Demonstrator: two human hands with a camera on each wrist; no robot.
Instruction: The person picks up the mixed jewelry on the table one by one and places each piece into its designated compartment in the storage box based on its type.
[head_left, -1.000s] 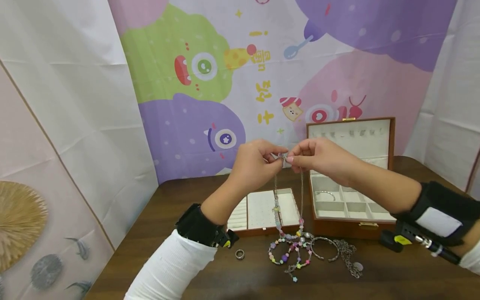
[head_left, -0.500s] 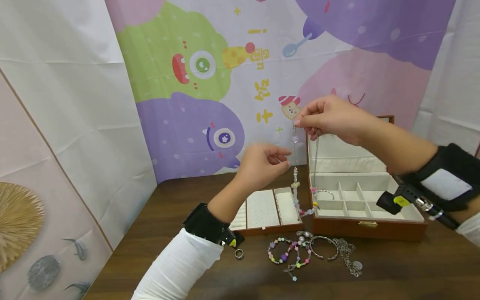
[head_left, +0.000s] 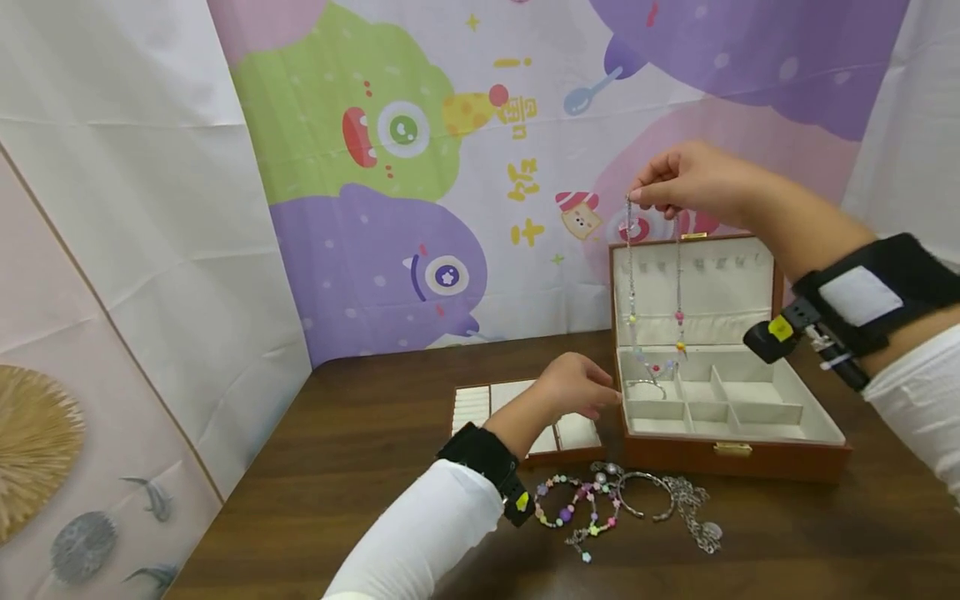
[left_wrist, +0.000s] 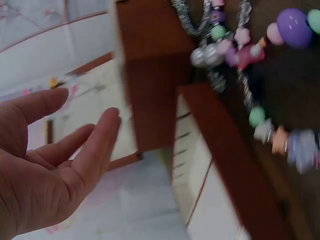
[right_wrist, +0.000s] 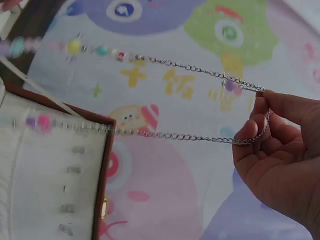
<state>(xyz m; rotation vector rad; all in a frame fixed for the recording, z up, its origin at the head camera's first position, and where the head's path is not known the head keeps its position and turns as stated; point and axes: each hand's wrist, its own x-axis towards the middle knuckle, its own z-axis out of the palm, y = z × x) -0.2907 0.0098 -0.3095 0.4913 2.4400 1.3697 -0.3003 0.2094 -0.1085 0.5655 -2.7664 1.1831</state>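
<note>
High over the jewelry box [head_left: 735, 450], my right hand [head_left: 693, 179] pinches a beaded chain necklace [head_left: 679, 321] by its chain. The necklace hangs in a loop in front of the raised lid, its pastel beads lowest. In the right wrist view, the chain [right_wrist: 185, 136] runs across the fingers of my right hand [right_wrist: 280, 145]. My left hand [head_left: 577, 385] holds nothing; its fingers reach toward the box's left front side, above a shallow tray [head_left: 468, 408]. In the left wrist view, the fingers of my left hand [left_wrist: 60, 160] are spread and relaxed.
Inside the box, a silver bangle [head_left: 660, 387] lies in the left compartment. In front on the table [head_left: 360, 500] lie beaded bracelets [head_left: 551, 521], an open silver cuff [head_left: 637, 512] and a heaped silver chain [head_left: 690, 500]. A patterned curtain [head_left: 375, 275] hangs behind.
My right hand has lifted the necklace up and right, from between both hands to over the box. My left hand has let go and moved down and right toward the box.
</note>
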